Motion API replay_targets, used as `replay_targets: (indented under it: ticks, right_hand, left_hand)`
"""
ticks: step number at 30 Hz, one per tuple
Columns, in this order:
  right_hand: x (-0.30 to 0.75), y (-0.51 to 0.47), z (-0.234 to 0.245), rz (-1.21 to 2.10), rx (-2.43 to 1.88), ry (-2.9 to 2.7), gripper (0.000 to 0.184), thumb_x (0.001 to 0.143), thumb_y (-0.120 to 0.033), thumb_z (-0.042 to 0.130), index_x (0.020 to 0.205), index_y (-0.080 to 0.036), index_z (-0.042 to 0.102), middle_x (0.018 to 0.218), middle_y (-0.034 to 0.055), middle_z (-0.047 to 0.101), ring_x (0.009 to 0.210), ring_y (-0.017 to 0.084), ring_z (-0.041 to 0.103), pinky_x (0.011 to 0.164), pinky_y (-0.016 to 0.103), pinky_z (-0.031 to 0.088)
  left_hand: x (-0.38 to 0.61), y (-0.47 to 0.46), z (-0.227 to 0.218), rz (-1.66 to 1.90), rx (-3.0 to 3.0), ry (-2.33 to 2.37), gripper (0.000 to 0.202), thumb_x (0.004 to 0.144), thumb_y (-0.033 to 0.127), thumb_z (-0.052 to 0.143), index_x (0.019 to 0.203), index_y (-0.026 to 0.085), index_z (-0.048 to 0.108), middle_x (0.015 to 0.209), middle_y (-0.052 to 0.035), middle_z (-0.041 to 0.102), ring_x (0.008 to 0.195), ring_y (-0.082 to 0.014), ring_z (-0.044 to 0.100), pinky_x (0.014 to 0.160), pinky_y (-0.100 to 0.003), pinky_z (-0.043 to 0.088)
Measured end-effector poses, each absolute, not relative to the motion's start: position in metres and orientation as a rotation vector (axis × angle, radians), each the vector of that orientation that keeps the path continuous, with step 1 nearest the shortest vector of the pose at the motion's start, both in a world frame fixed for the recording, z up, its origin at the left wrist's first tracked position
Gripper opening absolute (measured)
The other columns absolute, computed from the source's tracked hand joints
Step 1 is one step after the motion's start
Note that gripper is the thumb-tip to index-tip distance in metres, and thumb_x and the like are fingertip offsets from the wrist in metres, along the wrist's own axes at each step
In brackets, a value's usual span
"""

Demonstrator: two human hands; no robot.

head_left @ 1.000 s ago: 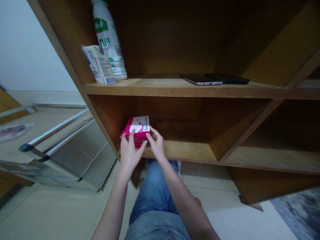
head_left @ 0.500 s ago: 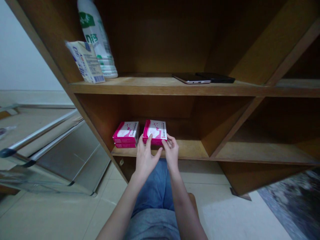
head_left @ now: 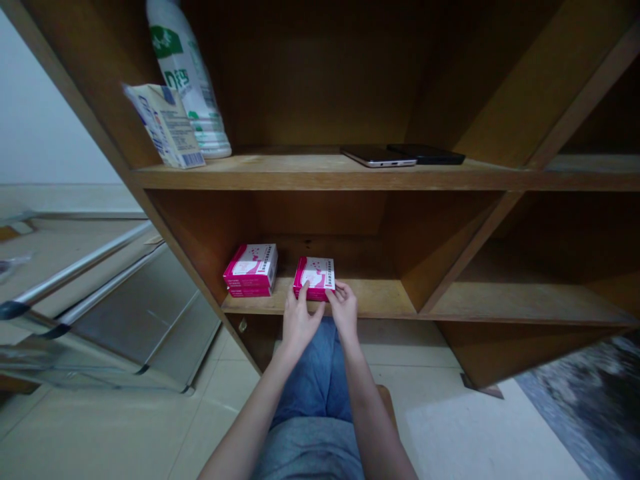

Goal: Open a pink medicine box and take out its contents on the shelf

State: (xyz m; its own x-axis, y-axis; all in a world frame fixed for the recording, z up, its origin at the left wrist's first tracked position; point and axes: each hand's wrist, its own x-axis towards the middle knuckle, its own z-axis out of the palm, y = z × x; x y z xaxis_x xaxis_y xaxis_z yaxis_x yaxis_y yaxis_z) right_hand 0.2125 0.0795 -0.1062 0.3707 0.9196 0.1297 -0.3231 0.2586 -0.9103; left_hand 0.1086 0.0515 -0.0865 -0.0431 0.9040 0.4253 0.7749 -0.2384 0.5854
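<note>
A small pink-and-white cardboard box (head_left: 317,272) sits at the front of the lower shelf, printed side up. My left hand (head_left: 301,321) grips its left front corner, fingers on the top and side. At its right front corner, my right hand (head_left: 344,308) has the thumb against the front and the fingers curled round the side, partly hidden. To the left, a stack of matching pink-and-white boxes (head_left: 251,270) stands near the cabinet's side wall, with a gap between it and the held box.
The upper shelf (head_left: 290,179) bears a white bottle (head_left: 200,100), a drink carton (head_left: 173,130), a phone (head_left: 377,157) and a dark flat object (head_left: 435,155). An upright divider (head_left: 465,253) bounds the compartment on the right. A metal-framed rack (head_left: 125,313) stands at left.
The held box has moved toward me and slightly right, down onto the shelf's front, widening the gap to the stack. Both hands have stayed on it; the left has shifted right.
</note>
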Motion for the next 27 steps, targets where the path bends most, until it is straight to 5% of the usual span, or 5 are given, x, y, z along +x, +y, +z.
replay_targets:
  ticks: [6, 12, 19, 27]
  right_hand:
    - [0.216, 0.085, -0.112, 0.901, -0.98, -0.877, 0.03, 0.069, -0.024, 0.062, 0.098, -0.016, 0.056, 0.105, 0.012, 0.066, 0.1, 0.022, 0.063, 0.095, 0.04, 0.047]
    - [0.218, 0.09, -0.113, 0.902, -0.998, -0.913, 0.053, 0.066, -0.025, 0.062, 0.117, -0.014, 0.05, 0.122, 0.0154, 0.059, 0.109, 0.023, 0.059, 0.099, 0.042, 0.044]
    - [0.219, 0.093, -0.112, 0.901, -1.018, -0.939, 0.043, 0.064, -0.023, 0.06, 0.106, -0.015, 0.056, 0.114, 0.0136, 0.064, 0.104, 0.024, 0.062, 0.096, 0.041, 0.046]
    - [0.217, 0.097, -0.116, 0.86, -1.111, -0.969, 0.049, 0.062, -0.03, 0.072, 0.105, -0.016, 0.054, 0.11, 0.0125, 0.065, 0.097, 0.022, 0.064, 0.09, 0.039, 0.049]
  left_hand:
    - [0.109, 0.058, -0.099, 1.23, 1.983, 1.77, 0.055, 0.077, 0.033, 0.06, 0.127, 0.017, 0.046, 0.123, -0.017, 0.044, 0.121, -0.0325, 0.044, 0.098, -0.05, 0.039]
    - [0.096, 0.078, -0.104, 1.417, 1.792, 1.617, 0.055, 0.079, 0.031, 0.057, 0.13, 0.016, 0.04, 0.127, -0.0154, 0.048, 0.124, -0.027, 0.043, 0.105, -0.047, 0.032]
    - [0.093, 0.097, -0.092, 1.419, 1.253, 1.312, 0.051, 0.073, 0.013, 0.057, 0.123, 0.017, 0.048, 0.127, -0.0103, 0.055, 0.118, -0.0209, 0.052, 0.104, -0.037, 0.038]
    - [0.095, 0.095, -0.089, 1.466, 1.282, 1.363, 0.037, 0.077, 0.014, 0.054, 0.114, 0.018, 0.055, 0.118, -0.0078, 0.062, 0.111, -0.0197, 0.057, 0.099, -0.036, 0.043]
